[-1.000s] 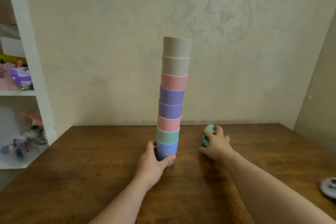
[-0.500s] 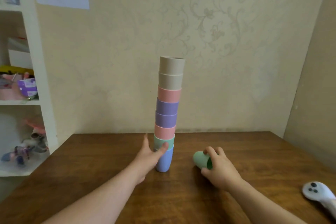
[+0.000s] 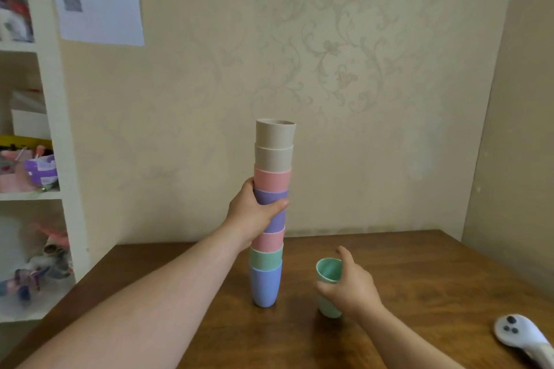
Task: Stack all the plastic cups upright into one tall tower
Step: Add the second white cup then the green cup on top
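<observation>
A tower of several nested cups (image 3: 271, 159) stands upright on the brown table (image 3: 419, 272): blue at the bottom, then green, pink, two purple, pink and two beige on top. My left hand (image 3: 254, 213) is wrapped around the tower's middle at the purple cups. A single green cup (image 3: 328, 272) stands upright on the table to the right of the tower, mouth up. My right hand (image 3: 350, 287) grips this green cup from its right side.
A white controller (image 3: 521, 335) lies near the table's right front edge. A white shelf unit (image 3: 54, 129) with toys and boxes stands at the left. The wall runs close behind the table, and a side wall bounds it at the right.
My left hand slid up from the tower's base to its middle. My right hand turned the green cup from lying on its side to standing upright. The view tilted upward.
</observation>
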Demonstrator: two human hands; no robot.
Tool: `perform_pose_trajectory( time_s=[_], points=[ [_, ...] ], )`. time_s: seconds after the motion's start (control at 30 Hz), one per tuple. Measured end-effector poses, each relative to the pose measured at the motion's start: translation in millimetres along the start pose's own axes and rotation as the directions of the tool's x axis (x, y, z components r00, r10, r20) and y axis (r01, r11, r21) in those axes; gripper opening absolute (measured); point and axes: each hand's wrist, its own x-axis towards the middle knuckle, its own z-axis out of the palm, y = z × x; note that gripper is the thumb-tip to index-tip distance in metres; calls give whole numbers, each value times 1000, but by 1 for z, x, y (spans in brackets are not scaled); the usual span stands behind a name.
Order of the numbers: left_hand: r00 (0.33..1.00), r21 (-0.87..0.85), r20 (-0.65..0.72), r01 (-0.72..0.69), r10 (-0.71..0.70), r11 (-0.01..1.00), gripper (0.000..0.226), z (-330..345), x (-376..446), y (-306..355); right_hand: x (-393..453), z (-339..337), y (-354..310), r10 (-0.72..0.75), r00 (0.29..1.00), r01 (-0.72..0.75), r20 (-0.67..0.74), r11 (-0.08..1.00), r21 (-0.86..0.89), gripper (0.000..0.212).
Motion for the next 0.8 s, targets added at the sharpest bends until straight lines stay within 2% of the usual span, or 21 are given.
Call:
perform_pose_trajectory(
  time_s=[0.1, 0.2, 0.33, 0.4, 0.53, 0.67, 0.8],
  points=[
    [1000, 20, 1, -9, 9, 1000, 64, 0, -2, -3, -5, 11, 14, 146, 989, -133, -12, 930, 344, 116],
    [1000, 64, -18, -16, 17, 998, 68, -2, -3, -5, 3, -7, 1, 227, 973, -211, 40, 805, 554, 100],
    [1000, 88, 0, -18, 18, 996, 69, -4, -6, -4, 27, -86, -74, 35, 997, 34, -69, 610, 791, 57],
    [1000, 93, 0, -17, 17, 996, 67, -4, -7, -2, 36, -138, -127, -83, 981, 190, -173, 537, 822, 55],
    [1000, 98, 5, -28, 28, 995, 61, -5, -9, 1, 39, -211, -215, -226, 911, 412, -345, 512, 754, 82],
    [999, 91, 4, -33, 33, 995, 62, -7, -12, 0, 35, -221, -266, -276, 890, 456, -364, 528, 716, 76],
    [999, 97, 5, -39, 39, 995, 67, -7, -11, -2, 31, -197, -282, -289, 902, 433, -322, 599, 674, 74]
  ],
)
